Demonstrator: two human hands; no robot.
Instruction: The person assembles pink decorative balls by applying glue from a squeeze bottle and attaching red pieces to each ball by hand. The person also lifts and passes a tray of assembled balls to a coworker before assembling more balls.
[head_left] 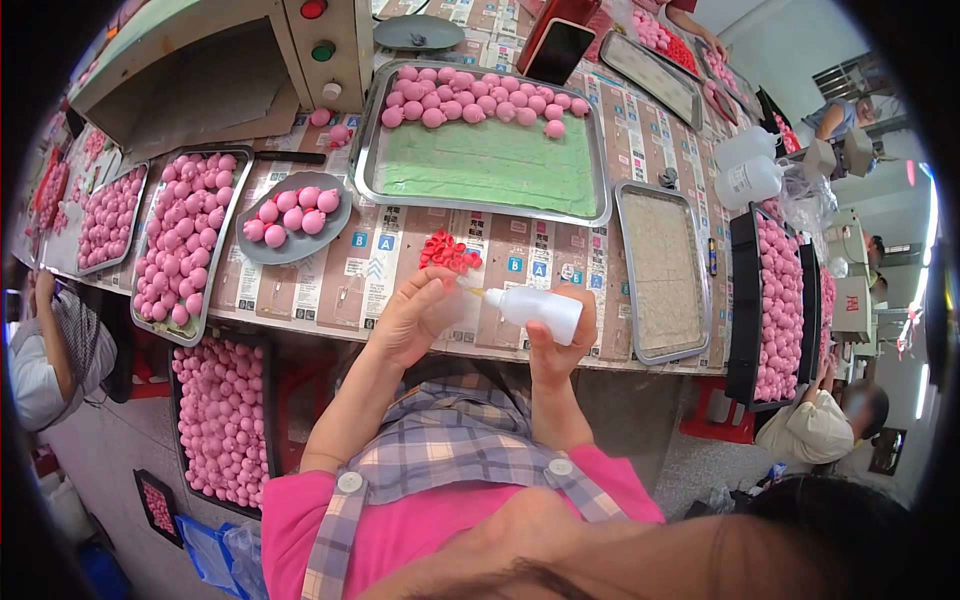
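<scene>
Head view, a round wide frame, its corners black.

Hidden or unclear: the palm side of the left hand [408, 318], its fingertips drawn in toward the thumb beside the nozzle; whether they pinch anything I cannot tell. The lower end of the white squeeze bottle [540, 312] is partly covered by the right hand [562, 345]. A co-worker [45, 350] is cut off at the left edge.

Writing: blue squares lettered "A" and "B", with finer print too small to read, on the table covering [420, 222]. Marks on the clear bottle [748, 182], perhaps graduations, illegible.

Item: the squeeze bottle, pale, translucent, unlabelled on the visible side, with a thin yellowish nozzle; held tilted above the table's near edge, nozzle toward the left hand. Grip: right fingers and thumb closed around the body.

Adjacent: red pieces [448, 250], small, glossy, in a loose heap just beyond the left fingertips. Farther, a metal tray [485, 175] of pink balls [432, 117] on a green sheet.
</scene>
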